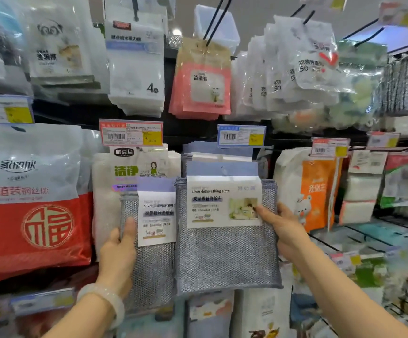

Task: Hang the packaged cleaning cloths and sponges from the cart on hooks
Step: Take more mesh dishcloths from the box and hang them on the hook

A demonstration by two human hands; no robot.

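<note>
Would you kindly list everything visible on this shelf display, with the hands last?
Silver dishwashing cloth packs: two held, grey mesh, centre; one left, one right, more hanging behind.
Red and white bag: one, left.
Pink packets: a bunch, upper centre hook.
Orange packet: one, right.
White sponge pack: marked 4, upper left.
Price tags: several, one red-framed, one blue-framed.
Left hand: grips left pack; pale bangle on wrist.
Right hand: grips right pack.
</note>
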